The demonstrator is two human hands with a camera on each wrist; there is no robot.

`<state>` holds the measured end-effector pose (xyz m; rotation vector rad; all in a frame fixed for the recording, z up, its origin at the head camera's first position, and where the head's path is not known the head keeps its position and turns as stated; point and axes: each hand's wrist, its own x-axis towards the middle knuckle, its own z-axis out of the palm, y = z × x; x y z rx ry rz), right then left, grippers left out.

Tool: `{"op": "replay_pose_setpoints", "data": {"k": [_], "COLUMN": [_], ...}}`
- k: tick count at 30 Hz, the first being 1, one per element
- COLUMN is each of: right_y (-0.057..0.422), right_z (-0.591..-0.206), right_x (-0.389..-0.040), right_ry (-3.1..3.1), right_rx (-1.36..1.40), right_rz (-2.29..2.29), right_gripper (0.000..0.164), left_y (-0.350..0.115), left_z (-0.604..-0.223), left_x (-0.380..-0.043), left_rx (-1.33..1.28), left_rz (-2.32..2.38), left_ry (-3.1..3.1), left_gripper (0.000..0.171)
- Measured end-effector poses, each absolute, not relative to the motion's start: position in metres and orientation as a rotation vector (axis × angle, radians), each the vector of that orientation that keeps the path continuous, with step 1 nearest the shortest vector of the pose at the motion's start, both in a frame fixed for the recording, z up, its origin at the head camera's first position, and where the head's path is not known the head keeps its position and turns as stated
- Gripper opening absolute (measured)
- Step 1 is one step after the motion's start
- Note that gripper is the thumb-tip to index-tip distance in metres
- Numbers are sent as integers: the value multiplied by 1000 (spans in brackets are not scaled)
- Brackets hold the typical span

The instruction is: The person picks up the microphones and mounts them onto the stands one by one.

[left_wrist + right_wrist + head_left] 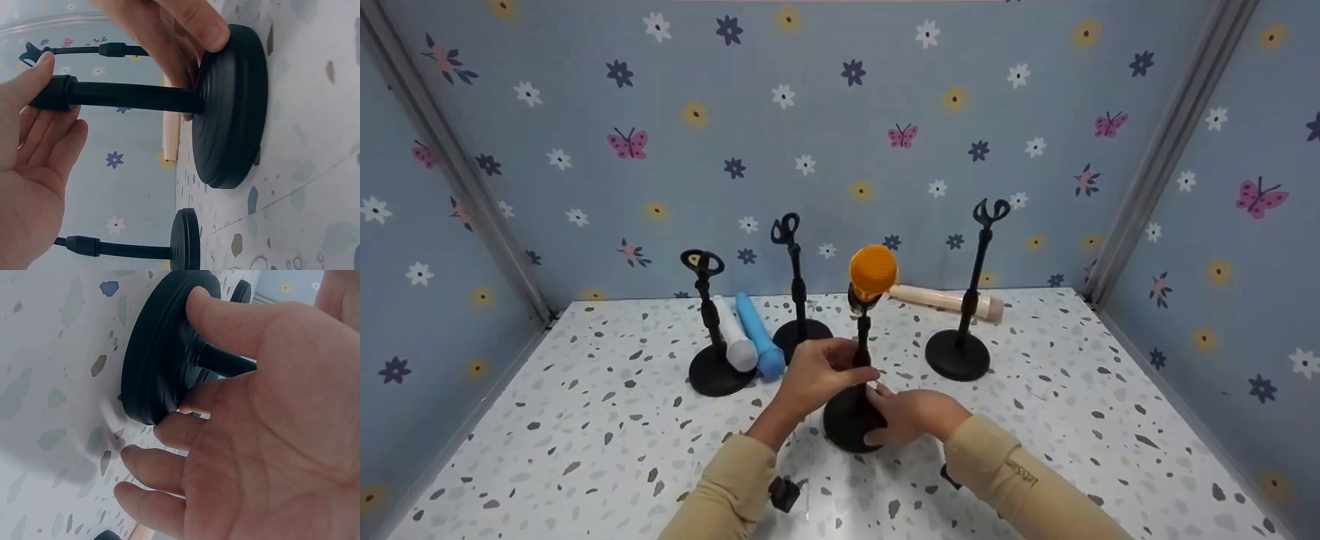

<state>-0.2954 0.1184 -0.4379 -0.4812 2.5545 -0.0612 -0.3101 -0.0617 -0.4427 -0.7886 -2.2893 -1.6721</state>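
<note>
A black microphone stand [864, 330] stands upright at the middle front, with an orange microphone [874, 270] in its clip, head towards me. My left hand [821, 379] grips the collar on the pole, thumb on the near side and fingers behind. Lower down, my right hand [915, 416] holds the round base [230, 107] between thumb and fingers; the thumb lies on its upper face, and the last fingers extend loosely past the rim. Whether the base fully touches the table is hard to tell.
Black stands with bare clips rise at the left [709, 322], back middle [797, 285] and right [975, 300]. A white microphone [735, 337] and a blue microphone [760, 337] lie by the left stand. A beige microphone [941, 298] lies behind the right stand. Patterned walls enclose the speckled table [585, 450].
</note>
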Motion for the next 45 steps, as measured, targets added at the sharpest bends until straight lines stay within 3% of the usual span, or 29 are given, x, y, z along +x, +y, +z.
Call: {"op": "replay_pose_setpoints", "data": {"k": [10,19,34,38,45], "right_y": [120,122,122,122,120], "right_z": [-438,-440,-438,-439,-439], "right_x": [-295,-295,-296,-298,-295], "right_ry": [2551,2538,2535,2535,2579], "right_rx": [-521,-541,-530,-525,-552], "right_rz": [-67,-66,-57,-46,-24], "right_gripper": [88,87,86,86,84], "left_y": [-58,-65,-60,-60,-72], "left_z": [-444,-444,-447,-449,-457], "left_x": [-308,-316,-313,-308,-297], "left_rx": [-904,-1018,-948,-921,-940], "left_rz": [-1690,-1768,-1690,-1620,-1210], "left_ry": [-2243,-2304,-2304,-2347,-2591], "left_gripper": [11,15,16,23,54]}}
